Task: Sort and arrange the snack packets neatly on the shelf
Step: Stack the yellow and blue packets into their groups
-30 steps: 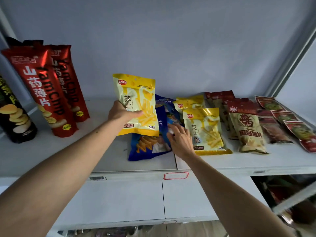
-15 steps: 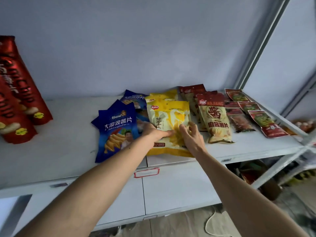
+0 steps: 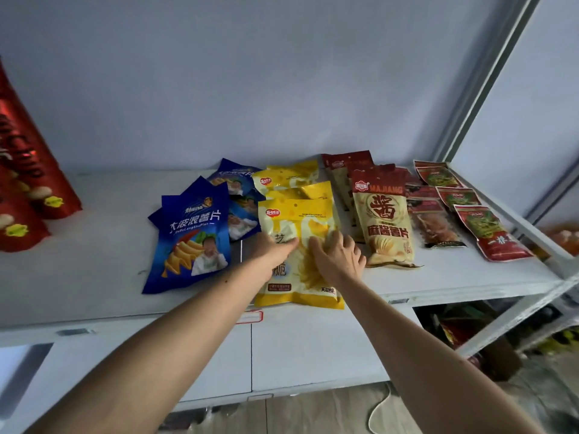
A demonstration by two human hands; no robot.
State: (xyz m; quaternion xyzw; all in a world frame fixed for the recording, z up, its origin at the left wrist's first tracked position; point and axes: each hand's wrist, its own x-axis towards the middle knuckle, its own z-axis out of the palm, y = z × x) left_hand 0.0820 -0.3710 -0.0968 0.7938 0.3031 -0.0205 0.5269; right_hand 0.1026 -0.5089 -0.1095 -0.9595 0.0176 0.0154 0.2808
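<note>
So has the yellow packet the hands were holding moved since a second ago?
Yes. The yellow packet has come down rightward from above the blue packet onto the yellow pile beside the Majiang packet.

1. The front yellow packet, the landmark here, has its middle print covered by the left hand and the right hand; how the left fingers lie cannot be told.
2. Behind the front yellow packet, two more yellow packets show only their top strips.
3. Left of it, rear blue packets lie partly hidden under the front blue packet.
4. Far left of it, red tubes are cut off by the picture's edge.
5. Right of it, the sesame packet covers others behind.
6. Below and right of it, items on the lower shelf are too dim to identify.
</note>
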